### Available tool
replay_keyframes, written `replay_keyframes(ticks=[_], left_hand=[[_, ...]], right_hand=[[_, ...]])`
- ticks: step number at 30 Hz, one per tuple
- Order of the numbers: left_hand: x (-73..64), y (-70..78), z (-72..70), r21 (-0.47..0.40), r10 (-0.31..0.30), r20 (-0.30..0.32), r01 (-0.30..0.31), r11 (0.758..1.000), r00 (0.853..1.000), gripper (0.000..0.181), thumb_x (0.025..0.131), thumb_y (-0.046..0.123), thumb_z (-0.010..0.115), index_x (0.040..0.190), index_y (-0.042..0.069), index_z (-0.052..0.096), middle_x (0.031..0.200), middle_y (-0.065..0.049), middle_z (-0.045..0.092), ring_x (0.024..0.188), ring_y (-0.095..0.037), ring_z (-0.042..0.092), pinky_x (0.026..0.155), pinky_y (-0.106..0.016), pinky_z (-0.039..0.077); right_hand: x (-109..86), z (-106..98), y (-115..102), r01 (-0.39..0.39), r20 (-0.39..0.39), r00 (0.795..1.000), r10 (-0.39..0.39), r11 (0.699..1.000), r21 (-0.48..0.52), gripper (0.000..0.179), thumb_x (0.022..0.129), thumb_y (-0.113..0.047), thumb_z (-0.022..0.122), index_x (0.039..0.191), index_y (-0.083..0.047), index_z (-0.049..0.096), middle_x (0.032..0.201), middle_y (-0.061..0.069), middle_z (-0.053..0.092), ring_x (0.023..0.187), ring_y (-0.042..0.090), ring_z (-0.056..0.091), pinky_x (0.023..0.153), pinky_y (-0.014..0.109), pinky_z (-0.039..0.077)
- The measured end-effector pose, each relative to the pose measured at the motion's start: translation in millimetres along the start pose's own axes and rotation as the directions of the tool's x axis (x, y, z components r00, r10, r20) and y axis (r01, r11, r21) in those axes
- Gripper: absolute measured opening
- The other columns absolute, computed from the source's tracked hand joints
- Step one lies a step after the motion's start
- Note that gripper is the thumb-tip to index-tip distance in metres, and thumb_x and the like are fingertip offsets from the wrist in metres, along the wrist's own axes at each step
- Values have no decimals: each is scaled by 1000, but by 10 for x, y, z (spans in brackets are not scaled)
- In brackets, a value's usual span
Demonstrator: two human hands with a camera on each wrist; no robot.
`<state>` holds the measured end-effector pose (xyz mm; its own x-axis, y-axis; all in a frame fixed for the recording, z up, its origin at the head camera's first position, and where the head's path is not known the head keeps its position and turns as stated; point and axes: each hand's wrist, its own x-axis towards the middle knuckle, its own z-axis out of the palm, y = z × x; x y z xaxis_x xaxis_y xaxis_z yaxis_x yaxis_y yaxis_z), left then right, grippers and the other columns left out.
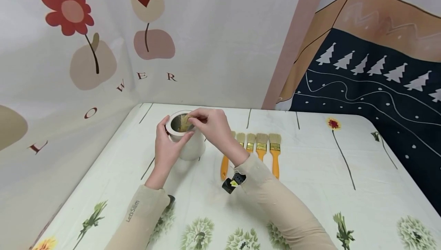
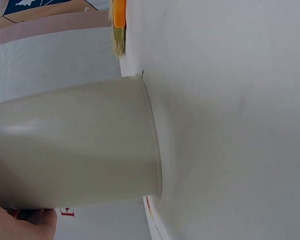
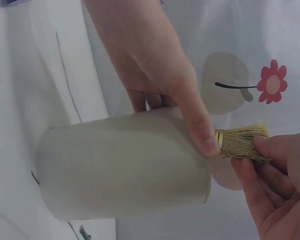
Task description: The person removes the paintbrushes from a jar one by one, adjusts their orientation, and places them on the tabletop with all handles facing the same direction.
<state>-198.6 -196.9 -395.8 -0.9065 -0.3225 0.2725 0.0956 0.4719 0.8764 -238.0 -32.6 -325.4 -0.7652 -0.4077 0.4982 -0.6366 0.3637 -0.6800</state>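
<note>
A pale, cream-coloured cylindrical pot (image 1: 193,148) stands on the table at its far left part, its dark inside showing from above. My left hand (image 1: 166,148) grips it near the rim, thumb in front and fingers round the far side. From the mouth juts a paintbrush (image 3: 240,142), bristles outward, with a bit of its gold ferrule showing; its handle is hidden inside. My right hand (image 1: 214,126) pinches the bristles between thumb and fingers. In the left wrist view, the pot's wall (image 2: 75,150) fills the left half and its base is down at the cloth.
Several more paintbrushes (image 1: 275,154) with orange handles lie in a row right of the pot, bristles pointing away, partly behind my right forearm. A flower-printed white cloth (image 1: 310,165) covers the table. Printed curtains (image 1: 224,51) hang behind the far edge.
</note>
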Motion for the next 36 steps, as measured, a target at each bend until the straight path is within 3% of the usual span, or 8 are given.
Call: replay_keyframes(ticks=[19, 27, 33, 36], left_hand=[[-1, -3, -5, 6, -20, 17, 20, 1000, 1000, 100, 83, 39, 81, 156, 7, 21, 159, -16, 29, 147, -30, 33, 122, -48, 32], [-13, 1, -9, 8, -40, 16, 40, 999, 999, 100, 82, 41, 81, 156, 8, 21, 160, -15, 28, 148, -31, 33, 122, -47, 33], [-13, 6, -2, 7, -32, 2, 32, 999, 999, 98, 83, 37, 82, 155, 8, 23, 160, -15, 29, 146, -31, 35, 121, -47, 34], [-11, 12, 5, 4, -20, -7, 20, 1000, 1000, 96, 83, 34, 82, 155, 7, 24, 159, -15, 30, 146, -30, 35, 121, -46, 34]], right_hand=[[-12, -480, -216, 75, -151, 987, -55, 988, 133, 15, 92, -12, 71, 104, -5, 78, 98, 10, 78, 85, 16, 74, 78, 18, 59], [-30, -752, -246, 71, -225, 974, -25, 978, 197, 14, 92, -9, 70, 103, -1, 76, 97, 13, 76, 88, 23, 74, 77, 22, 61], [-67, -1004, -205, 86, -289, 957, -12, 967, 242, 13, 92, -6, 70, 102, 2, 73, 93, 16, 74, 81, 8, 71, 74, 21, 61], [-95, -1133, -143, 81, -311, 951, 8, 959, 271, 14, 93, -4, 69, 103, 4, 72, 91, 9, 72, 80, 2, 69, 75, 21, 61]])
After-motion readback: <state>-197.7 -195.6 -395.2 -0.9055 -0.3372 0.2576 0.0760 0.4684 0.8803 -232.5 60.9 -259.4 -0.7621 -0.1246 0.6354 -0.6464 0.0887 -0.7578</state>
